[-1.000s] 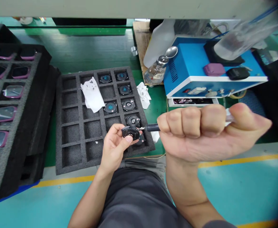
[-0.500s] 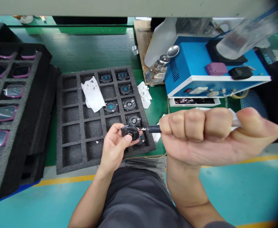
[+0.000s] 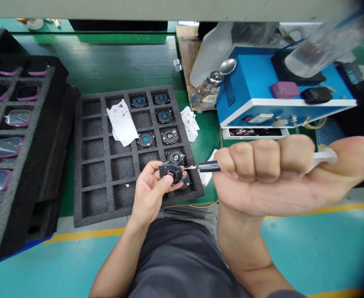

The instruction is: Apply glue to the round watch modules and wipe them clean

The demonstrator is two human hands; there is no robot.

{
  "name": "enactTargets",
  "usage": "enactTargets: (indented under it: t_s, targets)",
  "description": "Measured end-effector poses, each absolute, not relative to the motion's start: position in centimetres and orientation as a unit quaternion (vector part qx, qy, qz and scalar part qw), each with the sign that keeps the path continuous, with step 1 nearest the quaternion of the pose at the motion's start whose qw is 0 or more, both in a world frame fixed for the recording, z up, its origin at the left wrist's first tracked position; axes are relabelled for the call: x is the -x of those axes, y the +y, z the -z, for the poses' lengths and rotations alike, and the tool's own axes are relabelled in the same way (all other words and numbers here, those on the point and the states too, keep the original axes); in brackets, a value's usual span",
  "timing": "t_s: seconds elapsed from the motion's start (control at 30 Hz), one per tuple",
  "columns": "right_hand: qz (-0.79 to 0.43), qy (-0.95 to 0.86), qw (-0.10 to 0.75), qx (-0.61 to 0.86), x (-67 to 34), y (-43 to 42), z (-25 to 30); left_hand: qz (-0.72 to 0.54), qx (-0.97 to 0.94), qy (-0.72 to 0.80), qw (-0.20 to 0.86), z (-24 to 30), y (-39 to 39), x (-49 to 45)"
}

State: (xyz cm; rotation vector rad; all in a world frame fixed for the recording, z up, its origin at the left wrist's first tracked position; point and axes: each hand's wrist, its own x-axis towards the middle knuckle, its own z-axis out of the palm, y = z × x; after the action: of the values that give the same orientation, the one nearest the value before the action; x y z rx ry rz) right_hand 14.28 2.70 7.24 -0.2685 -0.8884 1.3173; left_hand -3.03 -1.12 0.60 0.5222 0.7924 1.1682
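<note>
My left hand (image 3: 149, 192) pinches a round black watch body (image 3: 171, 173) between thumb and fingers, tilted above the near right side of the dark foam tray (image 3: 79, 165). My right hand (image 3: 271, 174) is wrapped round a slim pen-like tool (image 3: 209, 166) with a black front, a thin metal tip and a whitish rear end near the thumb. The tip points left at the rim of the watch body; whether it touches I cannot tell. Several more round watch bodies (image 3: 169, 135) lie in the tray's right compartments. A white paper (image 3: 122, 126) with small dark bits lies across the tray.
On the left, stacked foam trays (image 3: 53, 124) hold purple-edged rectangular watches (image 3: 8, 147). To the right stand a blue machine (image 3: 237, 91) with a small drawer (image 3: 256, 133), a glass bottle (image 3: 205, 97) and a white bottle (image 3: 211, 54). Crumpled tissue (image 3: 189, 124) lies beside the tray.
My right hand has shifted slightly right, drawing the tool back from the watch body's rim. More of its whitish rear end shows by the thumb. The left hand has hardly moved.
</note>
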Motion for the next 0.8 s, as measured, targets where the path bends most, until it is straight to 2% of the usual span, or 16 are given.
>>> enactTargets:
  t_s: [0.13,0.8]
  targets:
    - [-0.598,-0.353,0.696,0.183,-14.0,2.3,-8.2,-0.523,-0.241,0.367,0.731,-0.7,-1.1,3.0]
    - [-0.595,-0.338,0.691,0.234,-12.4,2.4,-9.2,-0.493,-0.199,0.338,0.777,-0.8,-0.8,3.5]
